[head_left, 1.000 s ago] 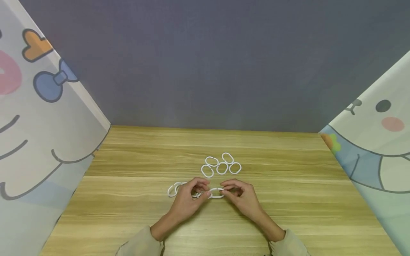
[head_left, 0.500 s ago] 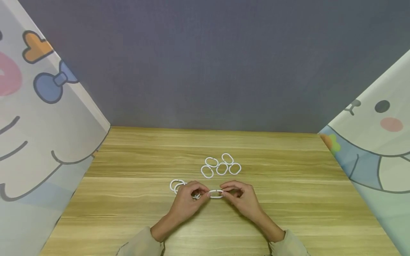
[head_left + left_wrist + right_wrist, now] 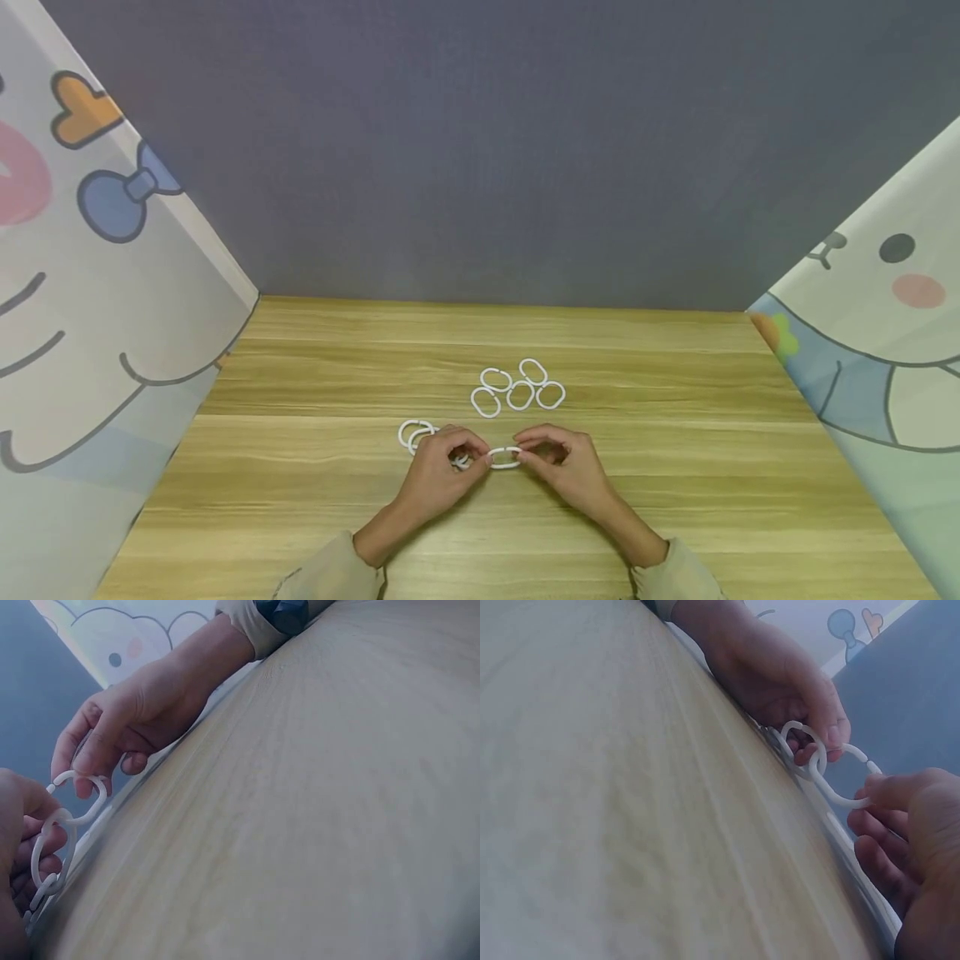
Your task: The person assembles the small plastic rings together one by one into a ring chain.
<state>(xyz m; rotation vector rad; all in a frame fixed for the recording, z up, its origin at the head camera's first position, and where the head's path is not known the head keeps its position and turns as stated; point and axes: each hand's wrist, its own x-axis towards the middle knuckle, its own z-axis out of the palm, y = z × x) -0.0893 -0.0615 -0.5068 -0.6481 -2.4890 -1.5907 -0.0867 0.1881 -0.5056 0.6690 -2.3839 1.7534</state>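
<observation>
On the counter (image 3: 705, 467), linked rings (image 3: 410, 439) lie beside my left hand (image 3: 444, 467), whose fingers pinch one end of a white ring (image 3: 505, 467); five loose rings (image 3: 509, 395) sit beyond, seemingly within reach; my right hand (image 3: 567, 464) pinches the other end, probably for steadiness

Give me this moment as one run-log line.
left hand: pinches white ring | right hand: pinches same ring | white ring: linked to second ring | five rings: farther off on table

The head view is softly lit, its backdrop (image 3: 480, 167) dim at twelve o'clock; wrist views look hazy, bluish, the tabletop (image 3: 300, 810) blurred.
</observation>
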